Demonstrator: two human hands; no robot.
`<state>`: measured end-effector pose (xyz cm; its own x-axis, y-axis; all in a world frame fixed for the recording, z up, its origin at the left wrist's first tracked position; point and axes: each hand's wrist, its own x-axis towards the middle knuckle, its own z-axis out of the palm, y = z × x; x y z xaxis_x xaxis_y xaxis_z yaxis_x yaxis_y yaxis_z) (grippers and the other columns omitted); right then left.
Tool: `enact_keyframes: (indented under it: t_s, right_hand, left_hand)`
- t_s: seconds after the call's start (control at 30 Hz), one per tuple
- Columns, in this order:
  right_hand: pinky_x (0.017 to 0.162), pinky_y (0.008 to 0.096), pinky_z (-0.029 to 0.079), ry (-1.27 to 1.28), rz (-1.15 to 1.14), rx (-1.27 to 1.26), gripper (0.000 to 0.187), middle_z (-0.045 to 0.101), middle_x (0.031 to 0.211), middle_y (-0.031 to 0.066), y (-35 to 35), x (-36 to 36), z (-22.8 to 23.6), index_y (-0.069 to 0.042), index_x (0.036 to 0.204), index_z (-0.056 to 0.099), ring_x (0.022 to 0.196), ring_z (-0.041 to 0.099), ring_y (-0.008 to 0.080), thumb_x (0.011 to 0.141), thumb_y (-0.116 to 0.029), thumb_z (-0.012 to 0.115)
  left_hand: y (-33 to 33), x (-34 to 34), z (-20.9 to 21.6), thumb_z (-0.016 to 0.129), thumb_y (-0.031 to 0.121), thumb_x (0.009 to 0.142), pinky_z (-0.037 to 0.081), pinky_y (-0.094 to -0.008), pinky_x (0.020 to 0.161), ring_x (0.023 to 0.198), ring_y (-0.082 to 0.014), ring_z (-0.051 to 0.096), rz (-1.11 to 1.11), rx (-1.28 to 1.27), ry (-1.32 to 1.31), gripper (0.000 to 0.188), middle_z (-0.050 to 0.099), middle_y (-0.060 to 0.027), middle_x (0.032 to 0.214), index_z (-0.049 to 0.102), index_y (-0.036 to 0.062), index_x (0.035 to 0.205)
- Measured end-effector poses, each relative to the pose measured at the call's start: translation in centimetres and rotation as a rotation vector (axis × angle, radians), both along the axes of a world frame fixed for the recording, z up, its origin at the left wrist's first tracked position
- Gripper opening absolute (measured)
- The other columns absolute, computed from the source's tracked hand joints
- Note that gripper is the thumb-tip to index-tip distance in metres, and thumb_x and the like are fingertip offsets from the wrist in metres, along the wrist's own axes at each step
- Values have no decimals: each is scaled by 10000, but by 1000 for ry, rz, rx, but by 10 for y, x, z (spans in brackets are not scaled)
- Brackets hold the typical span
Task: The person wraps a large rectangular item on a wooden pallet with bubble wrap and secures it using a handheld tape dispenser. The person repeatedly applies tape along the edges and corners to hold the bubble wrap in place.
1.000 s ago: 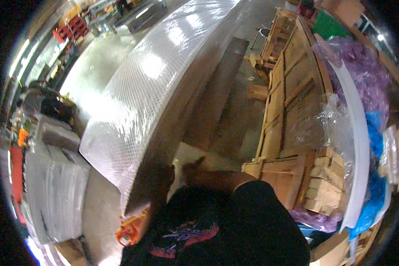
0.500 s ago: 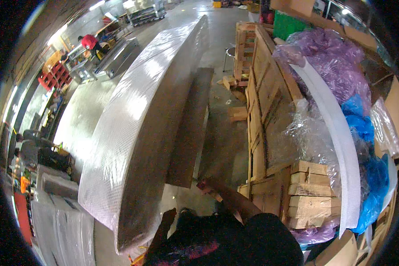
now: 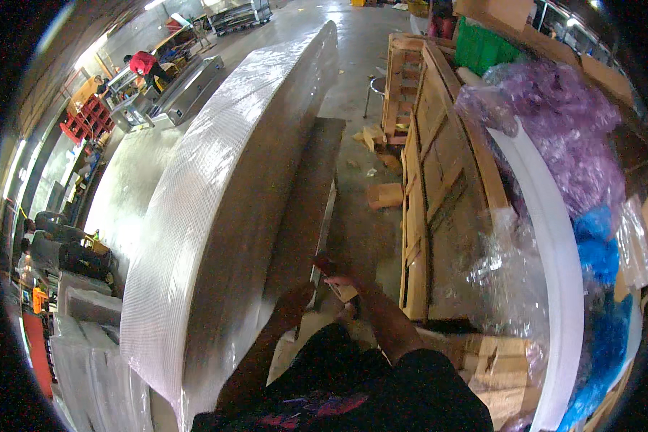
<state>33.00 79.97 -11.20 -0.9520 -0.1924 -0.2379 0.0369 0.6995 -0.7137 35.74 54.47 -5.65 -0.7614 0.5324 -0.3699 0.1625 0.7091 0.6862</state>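
A tall, long slab wrapped in clear bubble wrap stands on edge along my left side. Against its right face leans a lower brown panel with a pale strip along its right edge. My left hand is at the near end of this panel; its fingers are dark and I cannot make out their grip. My right hand is closed beside the panel's right edge, just right of my left hand. A small tan piece shows under it; its kind is unclear.
On the right stands a large wooden crate, with purple plastic wrap, a long white foam strip and blue plastic. Wood scraps lie on the floor. Wrapped grey bundles stand lower left. A person in red bends far left.
Both hands have moved forward to the brown panel's near end. My left hand has come up and right, close to my right hand. The view has shifted slightly.
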Motion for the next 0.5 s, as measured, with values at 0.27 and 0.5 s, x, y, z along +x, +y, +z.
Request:
enact_keyframes:
  t_s: [0.27,0.5]
  right_hand:
    - [885,429,534,-86,-13,92,579,693,1113,141,105,-82,-3,-184,1285,631,1010,670,306,777,-436,748]
    - [899,427,534,-180,40,171,585,693,1126,141,174,-118,-9,-190,1290,630,1023,670,305,773,-433,757]
  left_hand:
    - [66,-246,-87,557,329,989,378,-437,1113,1338,-351,470,79,-34,969,534,499,-192,1449,463,94,1460]
    - [84,-165,-25,617,282,959,333,-435,1159,1384,-348,428,494,1,60,583,453,-199,1492,449,-3,1438]
